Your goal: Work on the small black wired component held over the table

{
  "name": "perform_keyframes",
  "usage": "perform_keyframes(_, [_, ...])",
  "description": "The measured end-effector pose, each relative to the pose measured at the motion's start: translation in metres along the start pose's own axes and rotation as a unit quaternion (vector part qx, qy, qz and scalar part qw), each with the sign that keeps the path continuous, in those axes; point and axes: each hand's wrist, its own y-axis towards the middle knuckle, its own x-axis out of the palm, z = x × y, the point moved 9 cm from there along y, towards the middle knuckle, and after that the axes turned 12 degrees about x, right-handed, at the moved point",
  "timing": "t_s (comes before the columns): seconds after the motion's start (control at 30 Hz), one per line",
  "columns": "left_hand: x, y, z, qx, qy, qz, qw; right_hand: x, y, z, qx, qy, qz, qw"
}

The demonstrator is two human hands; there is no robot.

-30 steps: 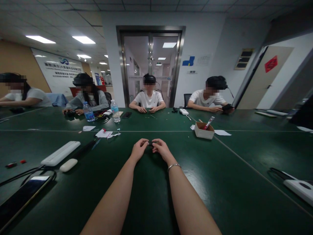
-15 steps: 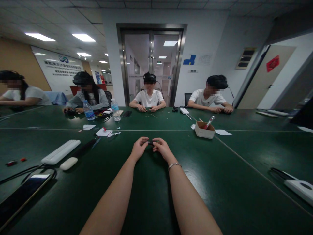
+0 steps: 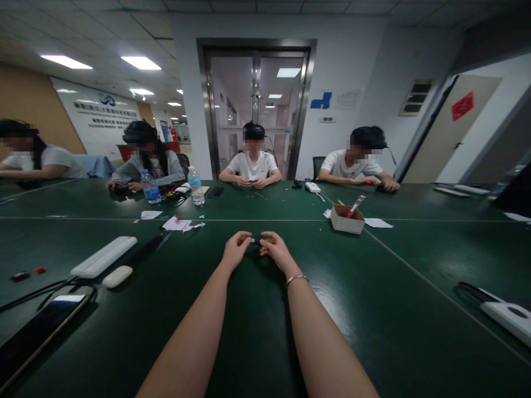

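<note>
My left hand [image 3: 237, 250] and my right hand [image 3: 274, 252] meet over the middle of the green table [image 3: 257, 320]. Between them is a small black piece with a silvery end [image 3: 256, 241], too small for me to tell its kind. The left fingertips pinch its silvery end, while the right thumb and fingers close on the dark end. A silver bracelet [image 3: 297, 279] circles my right wrist. My fingers hide part of the piece.
To the left lie a phone [image 3: 39, 337], a white power bank [image 3: 103, 257] and a white oval case [image 3: 117, 277]. An open cardboard box [image 3: 347, 224] stands ahead right; two water bottles [image 3: 150, 188] stand ahead left. Several people sit across the table. Another white device [image 3: 508, 320] lies far right.
Both my hands stay nearly in place, still gripping the small piece; its silvery end shows a little more clearly. Across the table at right, a person's hand now has something orange by it.
</note>
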Motion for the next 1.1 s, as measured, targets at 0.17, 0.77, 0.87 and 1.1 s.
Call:
perform_keyframes(0.17, [0.001,0.0,-0.008,-0.022,0.011,-0.001,1.0,0.0,0.0,0.001,0.005,0.009,0.003,1.0])
perform_keyframes(0.77, [0.001,-0.002,-0.007,-0.018,0.021,-0.003,1.0,-0.001,-0.003,-0.001,0.018,0.037,0.017,0.999])
perform_keyframes(0.87, [0.002,-0.003,-0.007,-0.03,0.015,-0.011,0.999,-0.001,-0.002,0.0,0.018,0.04,0.013,0.999])
perform_keyframes(1.1, [0.003,-0.003,-0.005,-0.033,0.004,-0.019,0.999,-0.003,0.0,0.002,0.014,0.045,0.012,0.999])
